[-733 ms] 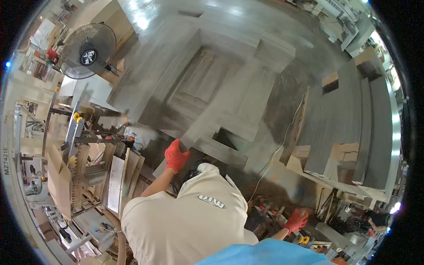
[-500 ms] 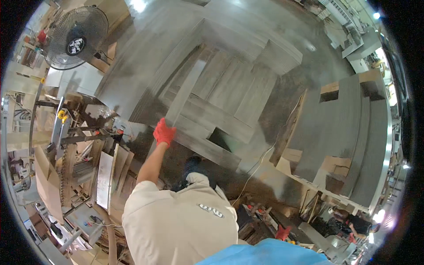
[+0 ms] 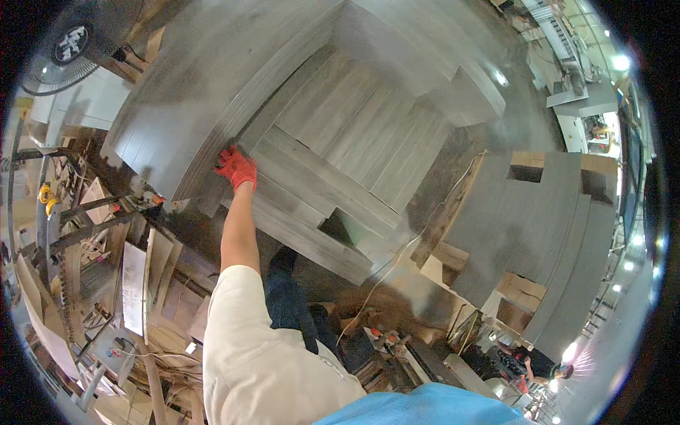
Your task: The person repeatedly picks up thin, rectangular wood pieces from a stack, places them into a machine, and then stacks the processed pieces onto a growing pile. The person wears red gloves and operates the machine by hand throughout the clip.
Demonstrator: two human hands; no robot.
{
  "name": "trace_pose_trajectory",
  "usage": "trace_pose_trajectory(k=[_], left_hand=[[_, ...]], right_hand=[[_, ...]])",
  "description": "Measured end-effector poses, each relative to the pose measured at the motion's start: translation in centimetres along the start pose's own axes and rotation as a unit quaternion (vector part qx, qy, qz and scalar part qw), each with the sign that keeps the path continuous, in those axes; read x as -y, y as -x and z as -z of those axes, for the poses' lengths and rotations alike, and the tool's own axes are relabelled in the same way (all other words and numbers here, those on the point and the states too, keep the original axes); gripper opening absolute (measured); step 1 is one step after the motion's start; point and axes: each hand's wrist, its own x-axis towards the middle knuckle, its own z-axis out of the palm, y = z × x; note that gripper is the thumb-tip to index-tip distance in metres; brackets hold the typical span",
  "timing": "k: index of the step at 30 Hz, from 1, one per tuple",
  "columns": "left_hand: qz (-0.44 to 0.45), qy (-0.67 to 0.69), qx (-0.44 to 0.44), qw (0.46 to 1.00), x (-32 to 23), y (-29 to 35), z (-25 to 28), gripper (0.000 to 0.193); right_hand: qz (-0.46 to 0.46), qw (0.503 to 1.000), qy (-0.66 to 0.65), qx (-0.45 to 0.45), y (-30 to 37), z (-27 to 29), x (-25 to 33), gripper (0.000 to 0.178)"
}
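Note:
My left hand (image 3: pixel 236 168), in a red glove, reaches out with its fingers spread over the near end of a tall stack of grey boards (image 3: pixel 241 106). Nothing shows in its grip; whether the fingertips touch the stack is unclear. Just right of the hand lies a low layer of grey wood-grain planks (image 3: pixel 368 127), side by side. Other planks (image 3: pixel 304 227) run crosswise along its near side, with a dark rectangular gap (image 3: pixel 340 228) beside them. My right hand is out of sight.
At far left stands a fan (image 3: pixel 67 49). Offcut boards (image 3: pixel 134 283) lean on a rack at left. A long cable (image 3: pixel 425 230) crosses the floor. To the right is another stack of grey panels (image 3: pixel 531 227) with cardboard pieces. Another person (image 3: pixel 528 365) is at lower right.
My left hand has left the long narrow plank it held and moved up and left to the tall stack, fingers spread. A red-gloved hand at lower right has gone from view. The view has shifted.

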Motion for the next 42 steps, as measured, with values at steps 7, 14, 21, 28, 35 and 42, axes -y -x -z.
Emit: trace_pose_trajectory(k=[7, 14, 21, 28, 35, 42], left_hand=[[0.322, 0.073, 0.048, 0.943, 4.8, 5.5, -2.1, 0.121], [0.347, 0.167, 0.029, 0.923, 12.7, 6.4, -10.0, 0.135], [0.339, 0.152, 0.030, 0.928, 11.3, 5.1, -7.0, 0.116], [0.349, 0.233, -0.009, 0.908, 10.2, 4.8, -7.5, 0.121], [0.399, 0.215, 0.044, 0.890, 9.6, 4.8, -5.9, 0.144], [0.385, 0.256, 0.061, 0.885, 9.4, 4.9, -5.1, 0.140]], right_hand=[[-0.114, 0.832, -0.542, 0.042, 3.3, -0.9, -4.7, 0.056], [-0.130, 0.854, -0.501, 0.054, 4.3, -2.3, -3.2, 0.051], [-0.141, 0.862, -0.482, 0.062, 5.0, -3.6, -4.1, 0.047], [-0.141, 0.864, -0.478, 0.067, 5.8, -3.0, -6.4, 0.043], [-0.127, 0.878, -0.456, 0.073, 2.7, -0.5, -4.3, 0.039], [-0.091, 0.881, -0.459, 0.074, 0.1, -1.4, -0.7, 0.036]])
